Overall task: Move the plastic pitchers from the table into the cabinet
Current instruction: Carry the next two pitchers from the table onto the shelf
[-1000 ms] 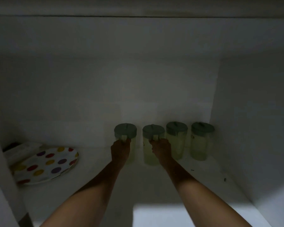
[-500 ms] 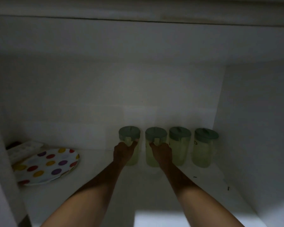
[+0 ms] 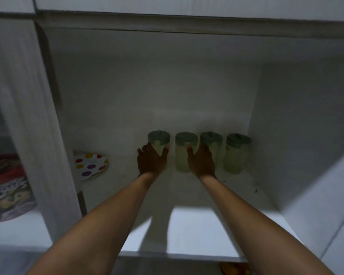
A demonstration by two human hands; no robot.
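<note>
Several pale green plastic pitchers with darker green lids stand upright in a row at the back of the dim cabinet shelf point(image 3: 187, 225). My left hand point(image 3: 151, 162) is spread open right in front of the leftmost pitcher point(image 3: 158, 136), thumb out to the right, and hides its lower body. My right hand point(image 3: 201, 162) is open too, between the second pitcher point(image 3: 181, 157) and the third pitcher point(image 3: 211, 138), covering part of both. The rightmost pitcher point(image 3: 235, 157) stands apart from both hands. Whether my palms touch the pitchers cannot be told.
A white plate with coloured dots point(image 3: 90, 165) lies at the shelf's left back. A white upright panel point(image 3: 28, 116) bounds the compartment on the left, with a printed snack packet point(image 3: 8, 191) beyond it. The cabinet's right wall point(image 3: 298, 135) stands close to the rightmost pitcher.
Both hands have opened and let go of the two left pitchers' handles. The two pitchers now stand in line with the others. My view has pulled back from the cabinet.
</note>
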